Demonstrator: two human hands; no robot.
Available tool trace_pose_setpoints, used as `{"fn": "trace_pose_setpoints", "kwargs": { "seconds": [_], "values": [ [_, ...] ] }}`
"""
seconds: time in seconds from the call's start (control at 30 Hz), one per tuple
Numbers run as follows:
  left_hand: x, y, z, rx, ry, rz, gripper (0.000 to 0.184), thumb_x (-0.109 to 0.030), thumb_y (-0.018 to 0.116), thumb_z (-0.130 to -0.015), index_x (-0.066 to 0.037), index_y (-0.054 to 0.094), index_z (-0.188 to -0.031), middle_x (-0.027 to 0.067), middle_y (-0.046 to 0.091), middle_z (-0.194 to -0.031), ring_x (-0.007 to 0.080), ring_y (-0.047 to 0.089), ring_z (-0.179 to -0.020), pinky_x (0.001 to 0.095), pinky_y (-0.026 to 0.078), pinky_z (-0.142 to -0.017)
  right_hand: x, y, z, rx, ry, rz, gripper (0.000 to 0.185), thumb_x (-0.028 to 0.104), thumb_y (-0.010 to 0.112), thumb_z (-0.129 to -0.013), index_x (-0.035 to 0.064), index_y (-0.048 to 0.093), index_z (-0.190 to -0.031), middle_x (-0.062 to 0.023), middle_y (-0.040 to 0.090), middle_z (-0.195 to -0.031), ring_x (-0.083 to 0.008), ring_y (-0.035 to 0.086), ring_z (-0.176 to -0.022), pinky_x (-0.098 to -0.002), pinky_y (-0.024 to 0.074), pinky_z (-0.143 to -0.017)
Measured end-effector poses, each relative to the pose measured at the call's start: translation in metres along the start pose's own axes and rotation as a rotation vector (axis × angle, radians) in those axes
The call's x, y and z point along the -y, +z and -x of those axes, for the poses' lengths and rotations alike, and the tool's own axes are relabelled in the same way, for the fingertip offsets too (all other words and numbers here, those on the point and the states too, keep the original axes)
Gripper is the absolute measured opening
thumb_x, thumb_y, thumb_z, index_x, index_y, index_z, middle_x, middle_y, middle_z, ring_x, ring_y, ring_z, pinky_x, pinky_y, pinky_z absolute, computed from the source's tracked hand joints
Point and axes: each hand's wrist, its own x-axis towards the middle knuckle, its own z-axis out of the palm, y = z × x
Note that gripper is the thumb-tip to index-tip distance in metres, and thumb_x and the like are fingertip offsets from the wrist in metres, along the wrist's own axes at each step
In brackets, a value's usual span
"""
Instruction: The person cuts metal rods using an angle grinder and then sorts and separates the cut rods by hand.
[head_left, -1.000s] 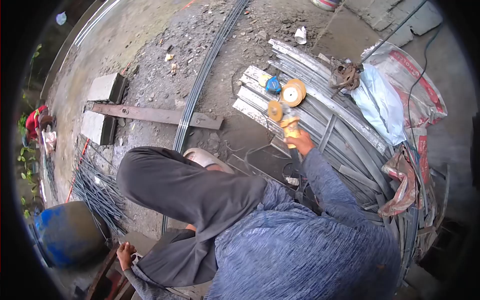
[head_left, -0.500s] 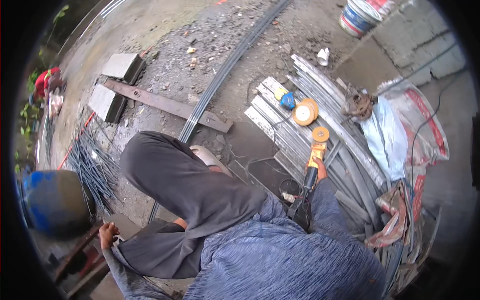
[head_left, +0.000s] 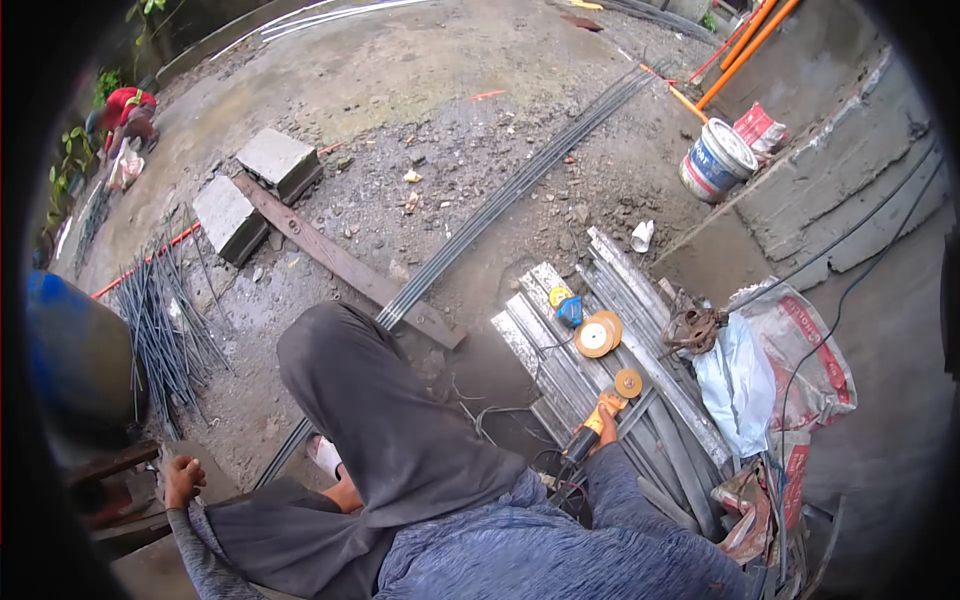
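My right hand (head_left: 608,433) is closed around the yellow and black body of the angle grinder (head_left: 591,428), whose disc (head_left: 628,382) points forward, away from me, over the metal lengths (head_left: 650,400). Just beyond that disc lie the stacked discs (head_left: 597,335), with the blue and yellow tape measure (head_left: 568,308) next to them, both on the metal. To the right, the pale plastic bag (head_left: 735,388) and the printed sack (head_left: 812,350) crowd the pile, and a brown rusty piece (head_left: 692,328) sits across its far part. My raised knee (head_left: 345,350) stands between my two hands, covering part of the rod bundle (head_left: 520,190), which crosses the plank (head_left: 340,268). Off to the left, my left hand (head_left: 183,481) is partly curled; I can't tell whether it holds anything. The grinder's rear end blurs into dark cables, and the blue drum (head_left: 78,350) is cut off by the dark border.
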Motion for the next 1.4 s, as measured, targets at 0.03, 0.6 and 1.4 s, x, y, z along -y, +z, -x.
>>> {"fn": "trace_pose_setpoints", "kwargs": {
  "seconds": [0.03, 0.6, 1.4],
  "values": [
    [0.0, 0.0, 0.002, 0.004, 0.003, -0.004, 0.016, -0.022, 0.065, -0.097, -0.006, 0.061, -0.094, 0.0052, 0.063, -0.07, 0.0156, 0.063, -0.055, 0.03, 0.04, -0.041, -0.01, -0.008, -0.011, -0.077, -0.068, 0.004, 0.051, 0.048, 0.073, -0.088, 0.0068, 0.059, -0.115, -0.013, 0.065, -0.082, -0.0299, 0.067, -0.065, -0.044, 0.0581, -0.057],
    [-0.008, 0.015, 0.001, 0.016, 0.215, 0.006, 0.024, -0.021, 0.065, -0.093, 0.0, 0.067, -0.081, 0.0075, 0.066, -0.067, 0.0148, 0.063, -0.055, 0.0313, 0.048, -0.049, -0.03, 0.017, -0.053, -0.609, -0.187, 0.721, 0.086, 0.058, 0.08, -0.079, -0.0094, 0.064, -0.129, -0.0259, 0.065, -0.132, -0.0333, 0.064, -0.121, -0.0415, 0.0482, -0.103],
    [-0.034, 0.023, 0.017, -0.019, 0.211, -0.049, 0.033, -0.026, 0.071, -0.096, 0.006, 0.073, -0.103, 0.0101, 0.072, -0.082, 0.0158, 0.069, -0.069, 0.0338, 0.057, -0.065, 0.099, 0.438, 0.128, 0.493, -1.259, 0.495, 0.034, 0.017, 0.06, -0.105, -0.0026, 0.051, -0.132, -0.0068, 0.056, -0.118, -0.016, 0.053, -0.108, -0.0294, 0.0438, -0.096]
  ]
}}
